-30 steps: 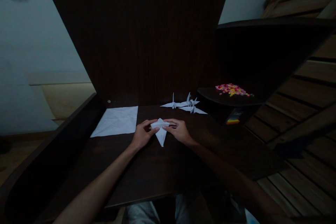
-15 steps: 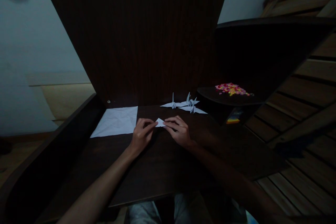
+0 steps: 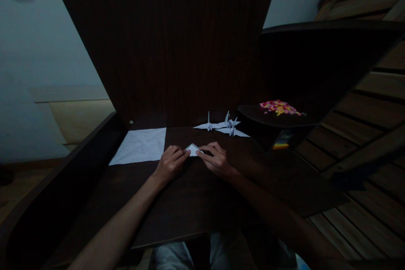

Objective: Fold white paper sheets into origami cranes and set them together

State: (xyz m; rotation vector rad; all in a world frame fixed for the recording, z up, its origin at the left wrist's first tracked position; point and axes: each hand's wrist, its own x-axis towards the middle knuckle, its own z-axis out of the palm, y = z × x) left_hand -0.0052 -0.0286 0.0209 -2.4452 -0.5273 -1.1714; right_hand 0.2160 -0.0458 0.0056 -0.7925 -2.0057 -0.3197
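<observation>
A small folded white paper (image 3: pixel 193 149) with a peaked top lies between my hands near the middle of the desk. My left hand (image 3: pixel 171 162) pinches its left side, the thumb resting on the paper's face. On the other side, my right hand (image 3: pixel 216 158) grips the right edge between thumb and fingers. Parts of the paper's sides are hidden under the fingers. Behind it stand several white paper cranes (image 3: pixel 232 131), close together with pointed wings and necks. A flat, creased white sheet (image 3: pixel 139 145) lies to the left of my left hand.
The dark wooden desk (image 3: pixel 171 219) has a raised side panel (image 3: pixel 57 177) on the left and a tall back panel (image 3: pixel 171 50). At the right, a small rounded shelf (image 3: pixel 249 112) bears a heap of pink, red and yellow bits (image 3: pixel 279 107). Below it sits a rainbow-striped item (image 3: pixel 281 146).
My thumbs have moved onto the front of the folded paper, and more of its peaked shape shows. Both hands have shifted slightly; the cranes and flat sheet stay put.
</observation>
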